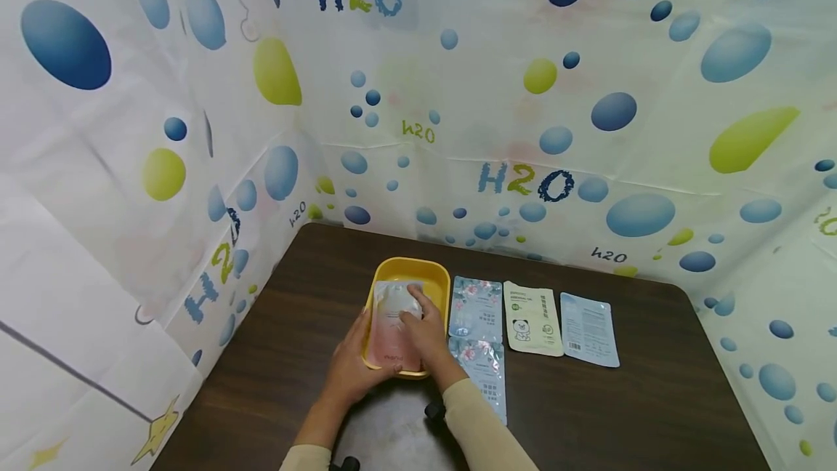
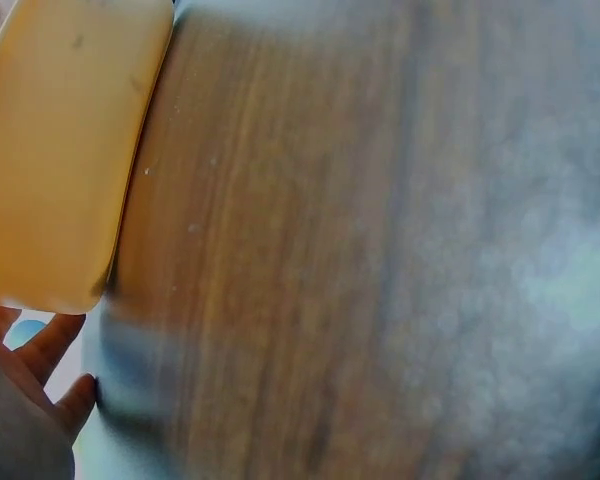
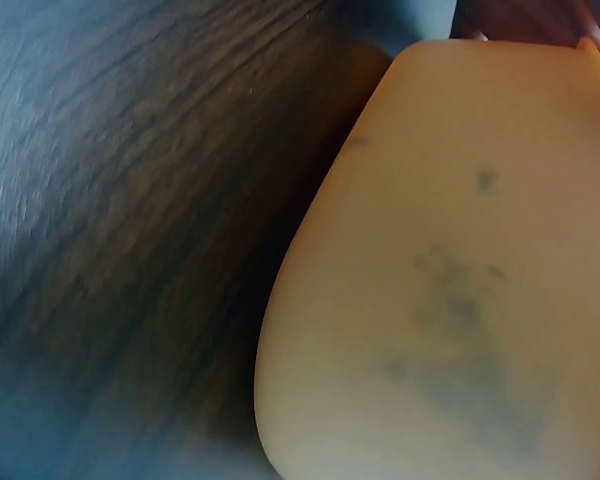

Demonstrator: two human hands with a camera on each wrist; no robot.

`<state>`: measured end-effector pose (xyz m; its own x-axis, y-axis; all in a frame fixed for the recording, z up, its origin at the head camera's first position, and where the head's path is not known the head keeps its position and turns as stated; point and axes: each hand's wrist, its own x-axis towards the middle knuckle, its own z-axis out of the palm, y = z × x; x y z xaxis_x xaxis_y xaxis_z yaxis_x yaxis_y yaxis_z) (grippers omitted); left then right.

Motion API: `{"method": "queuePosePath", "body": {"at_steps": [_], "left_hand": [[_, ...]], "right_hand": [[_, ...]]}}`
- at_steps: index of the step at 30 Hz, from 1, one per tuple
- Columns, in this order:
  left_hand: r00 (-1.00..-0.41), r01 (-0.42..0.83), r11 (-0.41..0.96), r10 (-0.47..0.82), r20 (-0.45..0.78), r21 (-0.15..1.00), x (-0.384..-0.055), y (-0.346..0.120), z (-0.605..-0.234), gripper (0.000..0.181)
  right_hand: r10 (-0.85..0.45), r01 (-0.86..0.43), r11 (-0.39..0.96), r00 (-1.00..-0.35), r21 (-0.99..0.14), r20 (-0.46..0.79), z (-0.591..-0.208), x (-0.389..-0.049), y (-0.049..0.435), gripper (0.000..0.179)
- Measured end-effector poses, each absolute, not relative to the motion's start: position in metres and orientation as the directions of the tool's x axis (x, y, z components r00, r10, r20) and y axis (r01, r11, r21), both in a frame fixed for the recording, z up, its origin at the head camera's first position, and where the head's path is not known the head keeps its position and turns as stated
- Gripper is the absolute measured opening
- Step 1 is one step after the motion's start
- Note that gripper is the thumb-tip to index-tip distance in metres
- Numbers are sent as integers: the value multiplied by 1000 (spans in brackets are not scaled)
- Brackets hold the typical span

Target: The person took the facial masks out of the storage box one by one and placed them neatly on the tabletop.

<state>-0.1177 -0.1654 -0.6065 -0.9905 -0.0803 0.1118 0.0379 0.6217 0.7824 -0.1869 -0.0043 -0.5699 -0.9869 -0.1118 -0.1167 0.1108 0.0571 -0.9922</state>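
In the head view a yellow tray sits on the dark table, with a pink-and-white sachet lying in it. My left hand is at the tray's front left corner, fingers along its left side and thumb across the front rim by the sachet's lower edge. My right hand reaches over the tray from the right; its index finger and thumb rest extended on the sachet. The left wrist view shows the tray's outer side and some spread fingers. In the right wrist view, the tray's wall hides most of the hand.
Right of the tray lie two blue floral sachets, one farther back and one nearer, partly behind the right forearm. Beyond them are a cream panda sachet and a light blue one. A patterned curtain borders the table.
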Motion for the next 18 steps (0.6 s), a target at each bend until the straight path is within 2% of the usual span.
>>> {"method": "queuePosePath", "body": {"at_steps": [3, 9, 18], "left_hand": [[-990, 42, 624, -80, 117, 781, -118, -165, -606, 125], [-990, 38, 629, -80, 113, 777, -118, -164, -608, 126], [-988, 69, 620, -68, 141, 782, -118, -165, -608, 123]], "right_hand": [[-106, 78, 89, -991, -993, -87, -569, -187, -2, 52], [-109, 31, 44, -993, -999, -35, -561, -185, 3, 50], [-61, 33, 71, -997, -997, -38, -548, -193, 14, 50]]}}
